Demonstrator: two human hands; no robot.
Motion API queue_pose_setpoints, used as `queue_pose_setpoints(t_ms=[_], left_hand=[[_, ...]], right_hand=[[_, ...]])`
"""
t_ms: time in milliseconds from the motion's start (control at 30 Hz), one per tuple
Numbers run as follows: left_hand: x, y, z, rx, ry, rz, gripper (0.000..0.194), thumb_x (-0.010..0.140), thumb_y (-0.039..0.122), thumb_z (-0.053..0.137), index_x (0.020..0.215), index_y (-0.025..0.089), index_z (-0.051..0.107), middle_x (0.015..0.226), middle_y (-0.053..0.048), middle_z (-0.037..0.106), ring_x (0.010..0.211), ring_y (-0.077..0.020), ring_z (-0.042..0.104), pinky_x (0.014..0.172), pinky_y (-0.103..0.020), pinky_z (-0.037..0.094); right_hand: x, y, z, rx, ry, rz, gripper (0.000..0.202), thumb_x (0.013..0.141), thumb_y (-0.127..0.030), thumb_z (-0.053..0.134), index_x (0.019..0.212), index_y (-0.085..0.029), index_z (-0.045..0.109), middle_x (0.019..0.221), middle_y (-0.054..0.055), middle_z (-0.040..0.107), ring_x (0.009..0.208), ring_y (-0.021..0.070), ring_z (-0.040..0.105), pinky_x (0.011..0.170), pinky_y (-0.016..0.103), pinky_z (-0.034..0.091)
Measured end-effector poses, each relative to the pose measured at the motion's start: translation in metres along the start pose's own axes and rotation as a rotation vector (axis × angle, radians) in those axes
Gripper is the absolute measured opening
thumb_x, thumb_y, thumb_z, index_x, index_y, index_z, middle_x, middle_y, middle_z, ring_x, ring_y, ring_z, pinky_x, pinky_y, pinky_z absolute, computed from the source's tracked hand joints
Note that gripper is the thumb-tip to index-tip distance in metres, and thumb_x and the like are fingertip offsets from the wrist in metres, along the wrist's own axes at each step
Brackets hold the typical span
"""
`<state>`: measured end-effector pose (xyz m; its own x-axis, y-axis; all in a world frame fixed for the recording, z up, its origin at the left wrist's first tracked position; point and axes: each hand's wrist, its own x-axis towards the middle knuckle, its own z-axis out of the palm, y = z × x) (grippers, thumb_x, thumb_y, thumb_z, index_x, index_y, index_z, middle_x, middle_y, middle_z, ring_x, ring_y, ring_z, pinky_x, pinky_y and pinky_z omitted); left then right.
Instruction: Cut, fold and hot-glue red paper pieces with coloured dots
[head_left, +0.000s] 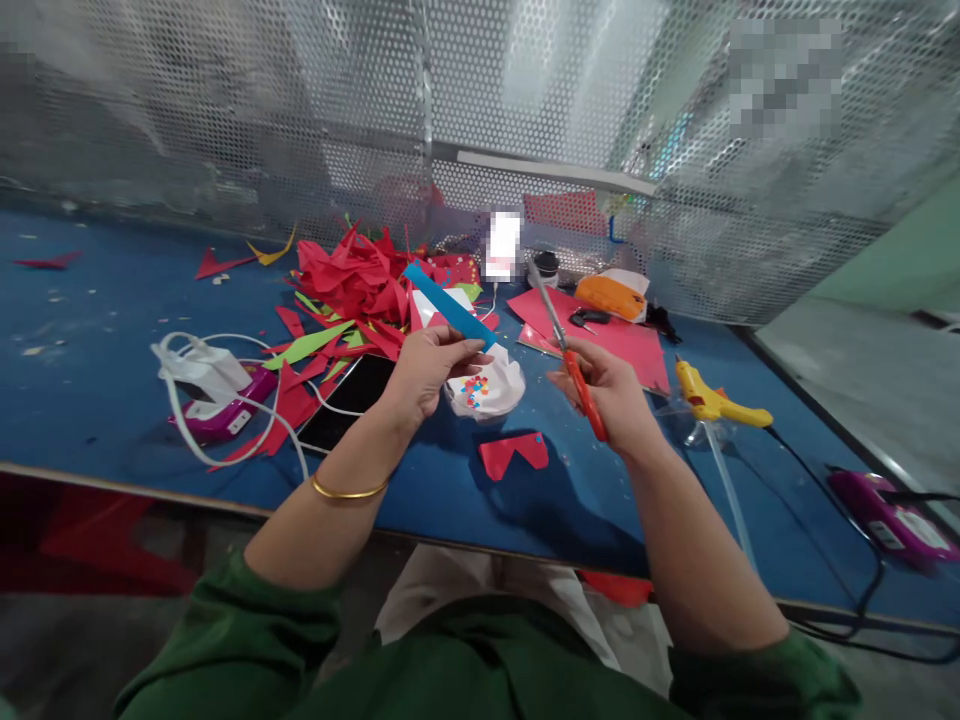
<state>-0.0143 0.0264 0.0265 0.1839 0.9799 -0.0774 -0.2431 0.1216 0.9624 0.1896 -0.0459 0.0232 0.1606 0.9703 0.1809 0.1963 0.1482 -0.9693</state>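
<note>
Between the thumb and fingers of my left hand (424,372) is one end of a blue paper strip (450,305), which slants up and to the left. My right hand (606,388) grips a pair of scissors (574,375) by the orange handles; the metal blades point up and away, apart from the strip. Below the strip sits a crumpled white dish (502,385) with small red, blue and yellow bits in it. A notched piece of red paper (514,455) with a blue dot lies on the table nearer to me.
A heap of red paper scraps (352,280) covers the back left. A black phone (349,400), white cables and a charger (210,368) lie at left. A yellow glue gun (712,395) stands at right, near a purple box (892,515). Perforated metal mesh (360,130) rises behind.
</note>
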Motion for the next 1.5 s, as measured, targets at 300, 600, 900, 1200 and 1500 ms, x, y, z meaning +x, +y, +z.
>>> queue_pose_setpoints(t_ms=[300,600,900,1200,1500], left_hand=[[0.0,-0.003,-0.001,-0.023,0.025,0.026,0.012,0.068,0.014,0.08,0.07,0.013,0.068,0.065,-0.002,0.069,0.062,-0.0148,0.069,0.064,-0.027,0.056],[-0.005,-0.007,0.006,-0.035,0.009,0.034,0.015,0.065,0.016,0.08,0.074,0.013,0.068,0.07,-0.002,0.071,0.065,-0.0157,0.071,0.063,-0.026,0.056],[-0.005,-0.007,0.005,-0.032,0.0,0.036,0.016,0.065,0.017,0.08,0.076,0.013,0.07,0.072,-0.003,0.073,0.064,-0.0158,0.071,0.061,-0.026,0.056],[-0.005,-0.006,0.006,-0.038,-0.014,0.033,0.021,0.063,0.016,0.082,0.08,0.013,0.069,0.077,-0.004,0.075,0.062,-0.015,0.071,0.065,-0.028,0.058],[-0.007,-0.003,0.008,-0.083,-0.011,0.029,0.026,0.062,0.013,0.082,0.083,0.012,0.067,0.075,-0.004,0.074,0.06,-0.0151,0.07,0.065,-0.029,0.059]], right_hand=[[-0.004,0.012,0.001,-0.221,-0.188,0.022,0.064,0.065,-0.047,0.08,0.119,-0.018,0.062,0.078,-0.002,0.057,0.071,0.0153,0.053,0.068,0.029,0.046],[-0.012,0.016,-0.002,-0.536,-0.192,-0.07,0.052,0.077,-0.046,0.071,0.123,-0.024,0.067,0.098,0.005,0.067,0.085,0.0225,0.062,0.08,0.036,0.05],[-0.014,0.009,0.001,-0.556,-0.199,-0.101,0.044,0.08,-0.042,0.069,0.121,-0.025,0.069,0.099,0.005,0.068,0.085,0.0217,0.064,0.078,0.035,0.05],[-0.015,0.012,0.0,-0.497,-0.224,-0.084,0.042,0.08,-0.042,0.07,0.12,-0.027,0.07,0.108,0.006,0.069,0.094,0.0243,0.065,0.084,0.037,0.05],[-0.015,0.012,0.001,-0.432,-0.254,-0.054,0.041,0.08,-0.043,0.071,0.118,-0.027,0.071,0.093,0.004,0.068,0.09,0.023,0.064,0.083,0.036,0.051]])
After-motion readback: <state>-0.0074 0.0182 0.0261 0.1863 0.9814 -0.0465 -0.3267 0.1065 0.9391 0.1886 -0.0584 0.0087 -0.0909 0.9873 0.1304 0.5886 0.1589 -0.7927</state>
